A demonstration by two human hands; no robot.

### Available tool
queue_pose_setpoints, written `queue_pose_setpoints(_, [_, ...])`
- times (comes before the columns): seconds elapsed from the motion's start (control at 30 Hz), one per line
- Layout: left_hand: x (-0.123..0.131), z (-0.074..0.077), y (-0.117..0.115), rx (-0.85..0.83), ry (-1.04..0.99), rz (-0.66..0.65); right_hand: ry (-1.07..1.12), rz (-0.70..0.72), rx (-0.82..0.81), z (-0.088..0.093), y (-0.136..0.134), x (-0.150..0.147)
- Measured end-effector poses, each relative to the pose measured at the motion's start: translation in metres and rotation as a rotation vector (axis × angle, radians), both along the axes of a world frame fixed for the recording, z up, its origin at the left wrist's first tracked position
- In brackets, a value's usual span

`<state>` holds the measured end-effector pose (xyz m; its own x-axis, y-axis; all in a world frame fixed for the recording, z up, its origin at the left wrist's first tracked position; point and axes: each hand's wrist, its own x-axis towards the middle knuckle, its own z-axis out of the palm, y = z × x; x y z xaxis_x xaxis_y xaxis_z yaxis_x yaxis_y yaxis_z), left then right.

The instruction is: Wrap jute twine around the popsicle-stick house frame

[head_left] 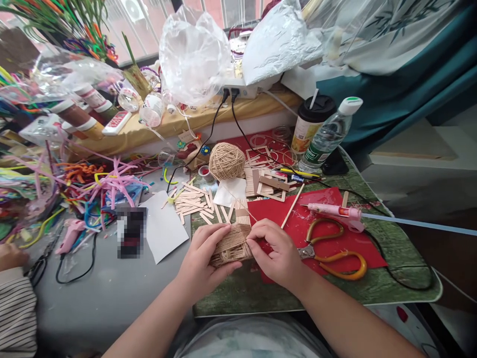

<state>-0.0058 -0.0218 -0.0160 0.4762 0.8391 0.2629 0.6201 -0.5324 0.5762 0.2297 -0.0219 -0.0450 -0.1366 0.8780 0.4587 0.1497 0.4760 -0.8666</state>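
Note:
My left hand (207, 256) grips a small twine-wrapped piece (234, 238) from its left side, thumb below and fingers over the top. At its right end, my right hand (274, 253) pinches a strand of twine (250, 211) between thumb and fingertips. The strand runs up toward a ball of twine (227, 160) behind the piece. Just beyond my hands lie craft sticks (192, 201) and a banded stack of sticks (243, 211). Right of my right hand, orange-handled scissors (345, 266) rest on red sheets (324, 196).
A pink glue gun (335, 211) with a long glue stick lies at the right. Behind it stand a water bottle (328, 136) and a lidded cup (311, 122). Pipe cleaners (119, 179) crowd the left, near another person's hand (13, 256). Black cords cross the table.

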Motion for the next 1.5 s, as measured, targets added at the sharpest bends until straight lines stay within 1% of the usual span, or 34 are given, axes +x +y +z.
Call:
queue_pose_setpoints(0.07, [0.0, -0.012, -0.004, 0.013, -0.052, -0.004, -0.005, 0.004, 0.005, 0.0, 0.0, -0.001])
queue_pose_setpoints(0.17, [0.001, -0.029, -0.011, 0.128, -0.112, 0.053, -0.013, 0.03, 0.002, -0.002, -0.001, -0.002])
queue_pose_setpoints(0.23, [0.002, -0.035, -0.016, 0.186, -0.143, 0.085, -0.012, 0.04, 0.005, -0.003, -0.001, -0.003])
queue_pose_setpoints(0.3, [0.003, -0.03, -0.019, 0.152, -0.159, 0.099, -0.01, 0.046, 0.01, -0.004, -0.001, -0.004])
queue_pose_setpoints(0.37, [0.006, -0.017, -0.02, 0.09, -0.114, 0.11, -0.013, 0.054, 0.012, -0.003, -0.002, -0.004])
queue_pose_setpoints(0.47, [0.013, 0.008, -0.015, 0.068, 0.042, 0.118, -0.025, 0.073, 0.028, -0.002, -0.003, -0.005])
queue_pose_setpoints(0.53, [0.018, 0.017, -0.01, 0.051, 0.137, 0.088, -0.039, 0.084, 0.05, -0.002, -0.003, -0.006])
queue_pose_setpoints(0.57, [0.02, 0.019, -0.008, 0.038, 0.171, 0.07, -0.049, 0.086, 0.064, -0.002, -0.003, -0.006])
queue_pose_setpoints(0.67, [0.023, 0.015, -0.004, 0.023, 0.224, 0.054, -0.08, 0.069, 0.099, -0.002, -0.002, -0.005])
queue_pose_setpoints(0.8, [0.017, 0.008, -0.004, 0.035, 0.194, 0.104, -0.1, 0.035, 0.111, -0.003, 0.0, -0.003])
queue_pose_setpoints(0.93, [0.013, 0.008, -0.007, 0.03, 0.167, 0.126, -0.119, 0.046, 0.136, -0.004, -0.001, -0.003])
queue_pose_setpoints(1.13, [0.014, 0.005, -0.009, 0.064, 0.158, 0.122, -0.107, 0.044, 0.073, -0.006, -0.002, -0.007])
queue_pose_setpoints(1.2, [0.013, 0.005, -0.009, 0.061, 0.156, 0.107, -0.099, 0.039, 0.062, -0.007, -0.003, -0.007])
queue_pose_setpoints(1.33, [0.009, 0.009, -0.009, 0.027, 0.136, 0.015, -0.089, 0.013, 0.066, -0.007, -0.003, -0.007])
queue_pose_setpoints(1.5, [0.01, 0.01, -0.008, 0.003, 0.118, 0.026, -0.088, 0.0, 0.047, -0.007, -0.003, -0.007])
